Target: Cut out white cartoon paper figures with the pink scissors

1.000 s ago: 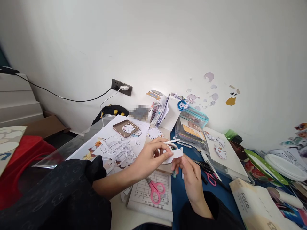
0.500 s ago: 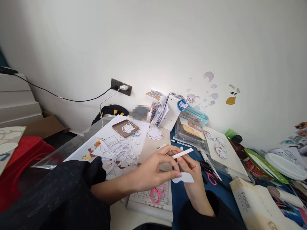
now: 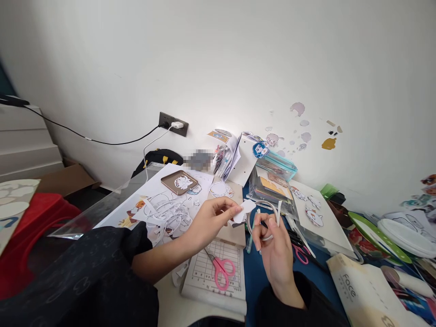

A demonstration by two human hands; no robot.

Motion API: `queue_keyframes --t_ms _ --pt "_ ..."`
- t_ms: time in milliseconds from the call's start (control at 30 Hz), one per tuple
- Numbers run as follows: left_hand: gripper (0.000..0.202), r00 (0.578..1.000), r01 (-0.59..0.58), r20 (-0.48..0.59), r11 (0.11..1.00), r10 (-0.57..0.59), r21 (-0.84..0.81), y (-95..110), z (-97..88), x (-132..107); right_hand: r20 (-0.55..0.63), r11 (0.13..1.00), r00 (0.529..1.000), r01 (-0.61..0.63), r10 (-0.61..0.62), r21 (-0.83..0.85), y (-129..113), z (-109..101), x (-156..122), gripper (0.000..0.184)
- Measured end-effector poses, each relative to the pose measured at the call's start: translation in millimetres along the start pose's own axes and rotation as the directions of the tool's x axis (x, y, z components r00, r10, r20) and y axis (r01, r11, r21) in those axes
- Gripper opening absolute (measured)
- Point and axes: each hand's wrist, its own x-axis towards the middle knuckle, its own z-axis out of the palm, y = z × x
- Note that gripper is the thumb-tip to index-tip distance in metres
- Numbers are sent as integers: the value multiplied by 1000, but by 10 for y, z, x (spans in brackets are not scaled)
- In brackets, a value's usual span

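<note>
My left hand (image 3: 218, 215) pinches a small white paper cutout (image 3: 245, 210) between thumb and fingertips, over the middle of the desk. Just right of it, my right hand (image 3: 274, 240) has its fingers curled round a thin ring that looks like a narrow tape roll (image 3: 250, 217). A short white strip (image 3: 279, 210) stands up beside the right index finger; whether it joins the roll I cannot tell. Below the left hand, pink-handled scissors (image 3: 222, 274) lie on a printed grid pad (image 3: 200, 272).
Paper scraps (image 3: 166, 215) are heaped at left, near a brown tray (image 3: 166, 181) holding a cutout. Behind my hands stand a white holder (image 3: 243, 159) and a teal-edged pouch (image 3: 281, 165). A second pink scissors (image 3: 301, 254) and a tissue pack (image 3: 354, 281) lie at right.
My hands have moved apart. The left, with the white cutout, went up and left; the right has turned, so the ring now faces me. The scissors on the pad are uncovered.
</note>
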Motion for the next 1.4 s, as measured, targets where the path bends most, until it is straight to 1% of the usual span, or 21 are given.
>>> queue_keyframes --t_ms 100,167,367,500,600,767,933,1033,1100,1200,1267,1400 --pt "18 998 22 57 1000 -23 14 -13 44 -32 -6 1000 1000 9 -10 -29 42 -4 -7 9" --pt "16 996 29 85 999 -31 24 -13 68 -54 -31 999 999 19 -20 -44 69 -20 3 5" --pt "9 990 43 130 996 -53 78 -18 87 -56 -153 995 985 76 -85 -63 63 -53 19 4" --pt "7 989 38 141 994 -53 106 -28 81 -43 -173 993 980 89 -100 -74 55 -52 14 3" --pt "7 992 22 120 994 -35 111 -1 67 -47 -172 991 979 96 -111 -93 60 -55 16 3" --pt "16 997 -27 79 995 20 95 93 32 -55 -126 983 987 80 -102 -164 69 -58 0 3" --pt "11 994 -51 97 997 45 54 88 16 -22 -28 972 998 49 -57 -229 67 -37 -32 5" --pt "14 996 -39 81 999 38 8 62 -13 12 8 977 998 63 -63 -206 42 -32 -39 11" --pt "16 998 -37 45 999 38 -15 64 -46 33 44 983 997 62 -55 -172 17 -32 -44 23" --pt "17 999 -50 -22 998 49 -35 84 -92 53 112 992 994 30 -16 -119 -18 -24 -53 40" --pt "17 997 -57 -53 997 55 -45 88 -104 59 132 996 991 5 6 -88 -31 -15 -56 42" --pt "16 994 -66 -87 996 60 -62 73 -85 54 116 999 993 -17 22 -42 -22 -9 -52 36"
